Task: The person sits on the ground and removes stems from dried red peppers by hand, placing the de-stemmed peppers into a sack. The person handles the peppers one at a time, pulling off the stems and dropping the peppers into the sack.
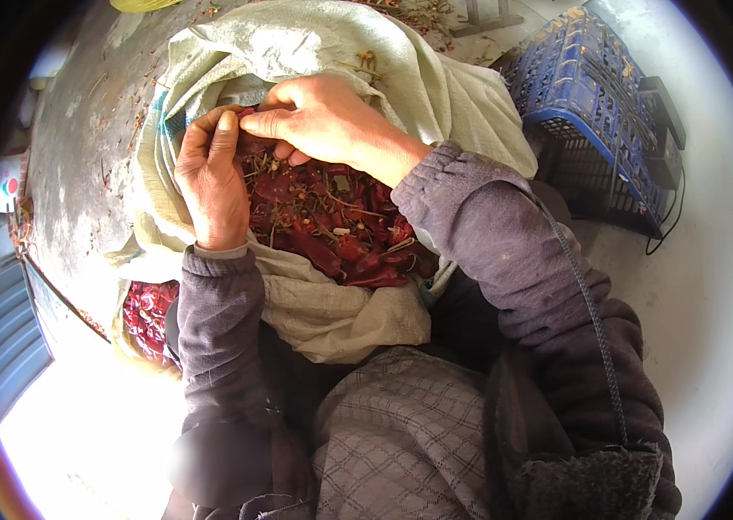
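Observation:
A woven white plastic sack (470,110) stands open before me with its mouth rolled down. Dried red chili peppers (366,257) fill it, mixed with stems and dry bits. Over the far left part of its mouth, my left hand (214,179) and my right hand (324,120) meet at the fingertips. Between them shows a small piece of a dried red chili (247,112), pinched by thumb and fingers on both sides. Most of that chili is hidden by the fingers.
A blue plastic crate (581,84) stands on its side at the right, near a white wall (698,312). Left of my left sleeve, another bag holds glossy red chilies (145,318). Stems and scraps lie on the concrete floor (80,156). Blue corrugated metal (6,325) is at far left.

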`<state>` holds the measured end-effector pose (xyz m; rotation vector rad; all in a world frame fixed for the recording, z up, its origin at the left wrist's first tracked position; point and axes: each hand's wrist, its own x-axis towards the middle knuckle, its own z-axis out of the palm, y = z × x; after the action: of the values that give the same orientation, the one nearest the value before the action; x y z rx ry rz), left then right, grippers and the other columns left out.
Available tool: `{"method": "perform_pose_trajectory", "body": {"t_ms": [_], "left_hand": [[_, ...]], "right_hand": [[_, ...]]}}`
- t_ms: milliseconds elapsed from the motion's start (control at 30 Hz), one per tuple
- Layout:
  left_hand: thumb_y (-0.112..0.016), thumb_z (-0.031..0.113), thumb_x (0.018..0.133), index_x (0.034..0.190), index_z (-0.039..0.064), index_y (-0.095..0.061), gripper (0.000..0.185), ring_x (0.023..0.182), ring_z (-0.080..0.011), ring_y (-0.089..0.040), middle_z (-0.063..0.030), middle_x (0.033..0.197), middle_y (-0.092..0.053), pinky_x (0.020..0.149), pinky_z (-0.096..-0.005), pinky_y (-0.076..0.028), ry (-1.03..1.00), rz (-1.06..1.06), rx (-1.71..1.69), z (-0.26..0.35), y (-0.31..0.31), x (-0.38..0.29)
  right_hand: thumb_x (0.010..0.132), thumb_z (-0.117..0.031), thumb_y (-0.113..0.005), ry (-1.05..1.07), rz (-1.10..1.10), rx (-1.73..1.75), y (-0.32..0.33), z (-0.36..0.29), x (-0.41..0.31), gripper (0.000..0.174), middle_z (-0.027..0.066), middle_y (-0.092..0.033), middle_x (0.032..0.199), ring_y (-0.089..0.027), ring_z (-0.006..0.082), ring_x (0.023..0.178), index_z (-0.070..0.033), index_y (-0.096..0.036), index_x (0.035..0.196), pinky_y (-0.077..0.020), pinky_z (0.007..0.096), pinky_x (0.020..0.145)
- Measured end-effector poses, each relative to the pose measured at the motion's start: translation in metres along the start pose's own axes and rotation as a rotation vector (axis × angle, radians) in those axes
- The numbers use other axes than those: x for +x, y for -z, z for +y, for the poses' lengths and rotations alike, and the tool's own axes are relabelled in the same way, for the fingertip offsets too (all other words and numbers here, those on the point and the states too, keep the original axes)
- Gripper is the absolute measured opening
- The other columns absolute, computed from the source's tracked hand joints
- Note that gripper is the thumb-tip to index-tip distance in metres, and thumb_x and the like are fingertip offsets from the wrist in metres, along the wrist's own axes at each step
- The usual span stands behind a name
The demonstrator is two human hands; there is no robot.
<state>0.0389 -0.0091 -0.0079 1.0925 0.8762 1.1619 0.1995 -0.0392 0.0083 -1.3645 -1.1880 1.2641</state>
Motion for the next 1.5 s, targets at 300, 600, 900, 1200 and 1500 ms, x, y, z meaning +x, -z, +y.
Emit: {"method": "perform_pose_trajectory", "body": {"t_ms": [300, 600, 900, 1200, 1500], "left_hand": [[-0.064, 0.012, 0.1, 0.11, -0.001, -0.068, 0.017, 0.079, -0.0099, -0.063, -0.0041, 0.093, -0.069, 0.074, -0.0235, -0.051, 0.058, -0.023, 0.088, 0.004, 0.0, 0.001], [-0.065, 0.01, 0.099, 0.102, 0.002, -0.07, 0.01, 0.073, -0.003, -0.051, 0.0035, 0.082, -0.064, 0.066, -0.0196, -0.045, -0.239, -0.121, 0.663, 0.011, 0.001, -0.002], [-0.064, 0.012, 0.1, 0.101, 0.002, -0.068, 0.012, 0.064, -0.0041, -0.05, 0.003, 0.075, -0.06, 0.06, -0.0192, -0.042, 0.029, -0.153, 0.263, 0.02, 0.008, 0.001], [-0.064, 0.012, 0.1, 0.101, 0.002, -0.068, 0.011, 0.065, -0.0059, -0.053, 0.0015, 0.077, -0.061, 0.059, -0.0214, -0.042, -0.234, 0.125, 0.43, 0.016, -0.005, 0.0], [-0.058, 0.014, 0.103, 0.107, 0.005, -0.062, 0.011, 0.073, -0.0125, -0.064, -0.0038, 0.09, -0.068, 0.066, -0.0265, -0.053, 0.096, 0.045, -0.257, 0.014, -0.001, 0.002]], "right_hand": [[0.093, -0.027, -0.069, 0.146, 0.059, -0.044, -0.003, 0.007, 0.001, 0.031, 0.0125, -0.07, 0.069, -0.067, 0.0181, 0.057, 0.004, -0.07, 0.097, -0.0533, 0.0321, 0.055], [0.096, -0.029, -0.063, 0.124, -0.037, -0.227, 0.012, -0.009, 0.004, 0.033, 0.0115, -0.07, 0.068, -0.07, 0.0214, 0.062, 0.004, -0.068, 0.095, -0.0555, 0.0347, 0.061], [0.096, -0.03, -0.06, 0.427, -0.069, -0.4, 0.015, -0.016, 0.001, 0.035, 0.0152, -0.069, 0.069, -0.07, 0.0285, 0.066, 0.003, -0.067, 0.093, -0.0541, 0.0407, 0.064], [0.095, -0.019, -0.057, 0.182, 0.132, 0.124, -0.029, -0.008, -0.008, 0.024, 0.015, -0.067, 0.069, -0.067, 0.0263, 0.059, 0.003, -0.064, 0.09, -0.0546, 0.039, 0.058], [0.093, -0.02, -0.065, 0.517, 0.241, -0.191, -0.027, -0.001, 0.0, 0.021, 0.0202, -0.067, 0.078, -0.067, 0.0381, 0.073, 0.0, -0.066, 0.097, -0.0526, 0.0451, 0.064]]}}
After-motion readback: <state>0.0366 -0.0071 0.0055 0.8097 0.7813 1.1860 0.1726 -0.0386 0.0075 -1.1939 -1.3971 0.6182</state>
